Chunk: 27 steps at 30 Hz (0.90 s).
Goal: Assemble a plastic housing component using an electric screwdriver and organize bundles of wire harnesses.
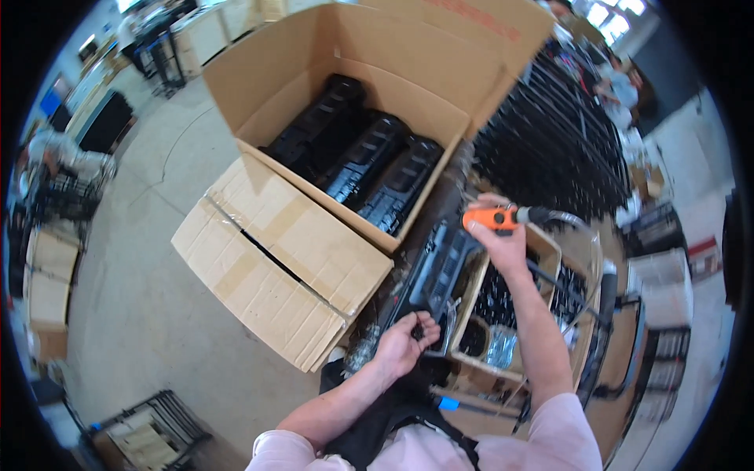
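My right hand (506,245) is wrapped round an orange power tool (484,219), which has a dark end piece and a hose or cable trailing to the right. The tool is over the far end of a long black moulded part (430,276) that lies on the bench. Near that part's close end, my left hand (404,342) is palm up with curled fingers. Small dark pieces (417,332) show in its palm; they are too small to name.
Left of the bench, a large open cardboard box (314,200) holds several similar black mouldings (367,157). A divided carton (463,345) of small black pieces sits at my right. Stacked black bars (550,133) stand beyond it. People (620,90) work farther off.
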{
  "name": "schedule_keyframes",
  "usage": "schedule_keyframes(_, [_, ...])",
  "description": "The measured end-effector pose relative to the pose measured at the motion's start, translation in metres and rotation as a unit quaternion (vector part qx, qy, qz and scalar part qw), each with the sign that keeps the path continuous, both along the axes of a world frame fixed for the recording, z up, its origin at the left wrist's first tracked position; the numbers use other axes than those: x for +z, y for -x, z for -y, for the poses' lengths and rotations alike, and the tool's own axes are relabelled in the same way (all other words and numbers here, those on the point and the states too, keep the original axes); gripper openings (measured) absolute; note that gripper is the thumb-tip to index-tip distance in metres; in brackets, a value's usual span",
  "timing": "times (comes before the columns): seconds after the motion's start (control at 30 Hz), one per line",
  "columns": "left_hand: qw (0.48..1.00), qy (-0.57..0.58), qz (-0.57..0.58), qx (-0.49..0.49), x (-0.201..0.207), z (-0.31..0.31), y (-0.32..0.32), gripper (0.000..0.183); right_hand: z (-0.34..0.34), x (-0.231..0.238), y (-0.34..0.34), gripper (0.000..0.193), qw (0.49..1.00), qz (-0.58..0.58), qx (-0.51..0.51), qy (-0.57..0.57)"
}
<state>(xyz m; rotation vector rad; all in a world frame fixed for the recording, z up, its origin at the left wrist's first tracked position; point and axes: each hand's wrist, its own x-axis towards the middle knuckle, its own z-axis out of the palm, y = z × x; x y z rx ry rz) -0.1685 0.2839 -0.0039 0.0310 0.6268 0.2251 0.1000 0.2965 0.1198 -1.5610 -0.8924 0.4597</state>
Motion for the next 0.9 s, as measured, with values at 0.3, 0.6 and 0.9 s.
schedule_keyframes(0.3, [0.99,-0.064,0.009,-0.128,0.01,-0.001,0.022,0.037,0.178,0.048,0.101,0.054,0.976,-0.071,-0.205,-0.007])
schedule_keyframes(0.6, [0.923,-0.137,0.047,-0.356,0.009,0.049,-0.012,0.039,0.386,0.034,0.316,0.062,0.809,-0.115,-0.562,-0.129])
schedule_keyframes(0.9, [0.686,-0.562,0.079,-0.456,-0.043,0.091,-0.042,0.056,0.44,0.003,0.455,0.055,0.64,-0.147,-0.733,-0.18])
